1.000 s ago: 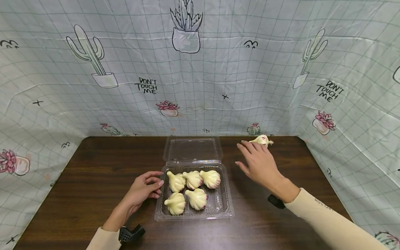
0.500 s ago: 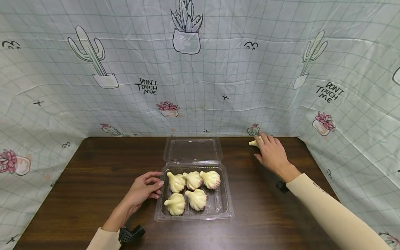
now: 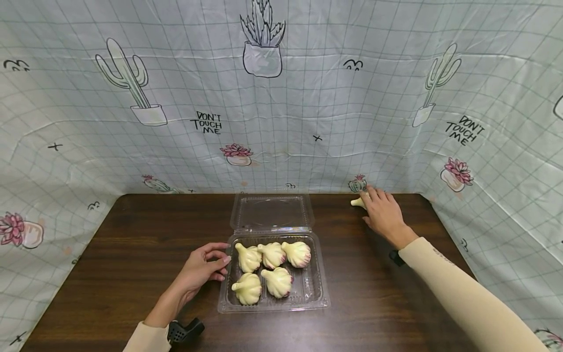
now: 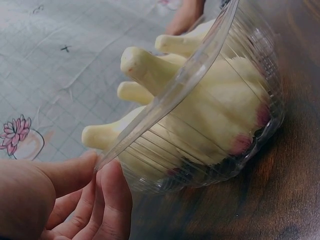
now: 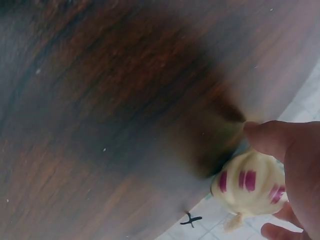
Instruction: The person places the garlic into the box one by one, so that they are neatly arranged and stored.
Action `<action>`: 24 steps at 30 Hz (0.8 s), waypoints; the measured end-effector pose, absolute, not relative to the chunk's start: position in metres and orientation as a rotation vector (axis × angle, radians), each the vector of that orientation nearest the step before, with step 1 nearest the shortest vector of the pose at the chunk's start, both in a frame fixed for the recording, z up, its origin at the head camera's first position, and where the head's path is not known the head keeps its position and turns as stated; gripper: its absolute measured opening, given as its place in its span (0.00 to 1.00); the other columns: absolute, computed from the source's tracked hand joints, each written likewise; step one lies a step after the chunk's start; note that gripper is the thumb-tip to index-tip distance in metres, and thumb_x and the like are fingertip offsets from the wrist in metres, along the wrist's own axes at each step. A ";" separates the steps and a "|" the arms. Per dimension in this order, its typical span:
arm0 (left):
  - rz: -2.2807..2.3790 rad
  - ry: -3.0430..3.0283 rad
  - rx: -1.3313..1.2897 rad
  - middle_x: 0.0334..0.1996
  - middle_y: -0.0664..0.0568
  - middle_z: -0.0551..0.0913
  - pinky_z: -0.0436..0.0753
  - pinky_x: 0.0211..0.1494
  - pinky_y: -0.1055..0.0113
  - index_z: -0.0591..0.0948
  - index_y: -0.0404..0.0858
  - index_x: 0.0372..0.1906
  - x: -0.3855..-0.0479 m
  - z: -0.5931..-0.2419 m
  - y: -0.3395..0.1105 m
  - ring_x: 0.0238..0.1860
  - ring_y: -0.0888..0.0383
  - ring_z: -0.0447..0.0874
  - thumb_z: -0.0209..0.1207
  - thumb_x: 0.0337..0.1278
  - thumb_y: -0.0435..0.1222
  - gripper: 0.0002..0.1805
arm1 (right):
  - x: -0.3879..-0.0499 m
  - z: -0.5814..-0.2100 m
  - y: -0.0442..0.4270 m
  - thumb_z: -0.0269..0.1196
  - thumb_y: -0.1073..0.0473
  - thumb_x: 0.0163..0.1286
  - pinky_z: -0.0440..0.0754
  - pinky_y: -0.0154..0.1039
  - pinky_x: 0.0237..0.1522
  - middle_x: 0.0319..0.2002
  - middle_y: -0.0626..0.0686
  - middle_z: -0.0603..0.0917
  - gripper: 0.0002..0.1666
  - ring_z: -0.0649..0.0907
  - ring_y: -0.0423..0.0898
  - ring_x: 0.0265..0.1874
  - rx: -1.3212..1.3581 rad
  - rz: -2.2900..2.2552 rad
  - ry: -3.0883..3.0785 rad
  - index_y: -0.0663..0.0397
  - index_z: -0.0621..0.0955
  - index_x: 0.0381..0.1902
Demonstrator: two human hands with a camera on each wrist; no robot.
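Observation:
A clear plastic clamshell container (image 3: 324,293) sits on the table, holding several cream garlic bulbs (image 3: 278,282) with purple-streaked bases. My left hand (image 3: 200,266) is at its left side; in the left wrist view thumb and forefinger pinch the rim (image 4: 165,102). At the table's back right, my right hand (image 3: 384,213) is on another garlic bulb (image 5: 245,187), thumb on one side and fingertips on the other. In the head view only the neck (image 3: 358,202) of this bulb pokes out at the left of the fingers.
The container's clear lid (image 3: 271,211) lies folded back towards the rear of the dark wooden table (image 3: 145,244). A patterned cloth (image 3: 281,112) hangs behind the table and along both sides. Bare wood lies between the container and my right hand.
My right hand has moved right and slightly back onto the lone garlic bulb, and its thumb has drawn in towards the bulb. My left hand has stayed at the container.

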State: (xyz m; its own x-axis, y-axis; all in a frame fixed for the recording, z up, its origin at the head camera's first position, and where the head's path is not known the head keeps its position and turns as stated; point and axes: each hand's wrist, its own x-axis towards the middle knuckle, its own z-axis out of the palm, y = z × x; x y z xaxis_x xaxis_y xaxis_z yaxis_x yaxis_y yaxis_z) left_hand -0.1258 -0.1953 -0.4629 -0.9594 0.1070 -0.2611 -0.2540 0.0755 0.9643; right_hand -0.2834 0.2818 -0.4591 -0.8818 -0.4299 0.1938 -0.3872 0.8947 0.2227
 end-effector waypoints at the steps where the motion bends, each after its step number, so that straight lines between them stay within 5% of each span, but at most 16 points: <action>1: 1.967 2.091 -0.152 0.39 0.50 0.83 0.88 0.31 0.69 0.70 0.23 0.71 -0.126 -0.463 -0.195 0.30 0.60 0.84 0.60 0.74 0.25 0.25 | -0.284 -0.459 0.282 0.79 0.55 0.62 0.74 0.63 0.67 0.71 0.72 0.72 0.48 0.75 0.69 0.65 0.621 -0.261 -2.821 0.68 0.71 0.74; 15: 1.966 2.102 -0.196 0.39 0.50 0.83 0.88 0.32 0.70 0.71 0.23 0.70 -0.127 -0.463 -0.195 0.30 0.60 0.84 0.59 0.74 0.24 0.24 | -0.290 -0.463 0.288 0.79 0.61 0.60 0.77 0.61 0.60 0.56 0.68 0.79 0.38 0.78 0.66 0.58 0.661 -0.285 -2.744 0.67 0.75 0.63; 24: 1.963 2.101 -0.179 0.38 0.51 0.83 0.88 0.32 0.70 0.71 0.23 0.70 -0.128 -0.463 -0.195 0.30 0.60 0.84 0.59 0.75 0.24 0.24 | -0.261 -0.447 0.276 0.77 0.64 0.55 0.80 0.63 0.51 0.51 0.68 0.83 0.34 0.80 0.68 0.52 0.646 -0.039 -2.700 0.68 0.77 0.58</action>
State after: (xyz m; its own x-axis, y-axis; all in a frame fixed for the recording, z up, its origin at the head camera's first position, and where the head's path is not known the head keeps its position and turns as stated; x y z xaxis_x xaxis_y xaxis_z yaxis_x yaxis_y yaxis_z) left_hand -0.1276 -0.1955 -0.4629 -0.9586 0.0865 -0.2714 -0.2649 0.0796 0.9610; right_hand -0.2613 0.2756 -0.4475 -0.8293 -0.4429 0.3408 -0.4328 0.8948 0.1098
